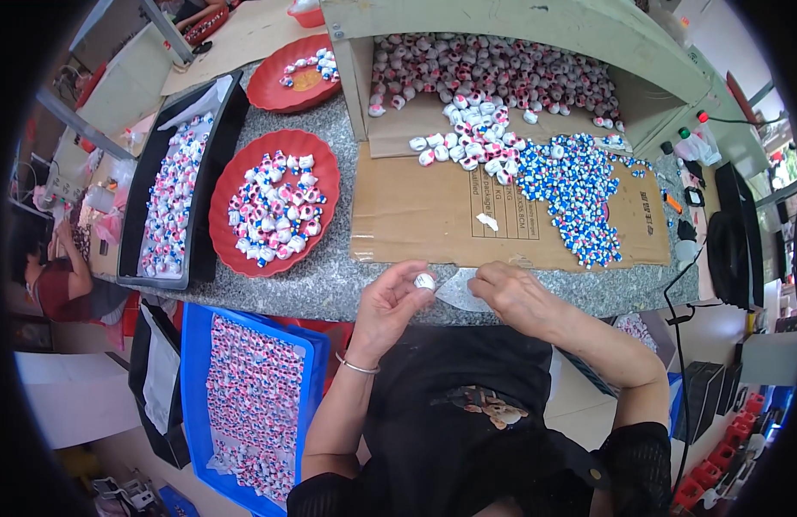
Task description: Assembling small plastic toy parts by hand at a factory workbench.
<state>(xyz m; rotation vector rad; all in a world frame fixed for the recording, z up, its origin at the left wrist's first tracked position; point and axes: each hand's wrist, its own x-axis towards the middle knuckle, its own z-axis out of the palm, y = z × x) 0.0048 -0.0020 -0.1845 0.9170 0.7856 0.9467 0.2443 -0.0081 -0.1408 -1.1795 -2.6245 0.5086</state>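
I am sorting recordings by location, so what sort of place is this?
Probably a small-parts workshop or factory. Heaps of white-and-pink pieces and blue-and-white pieces lie on the workbench, a blue tray below holds many small pieces, and the person's left hand holds one whitish piece.

Bright, even light washes your granite worktop [317, 291], shade fills the recess of the shelf unit [493, 21], and fisheye distortion curves your scene toward a black rim.
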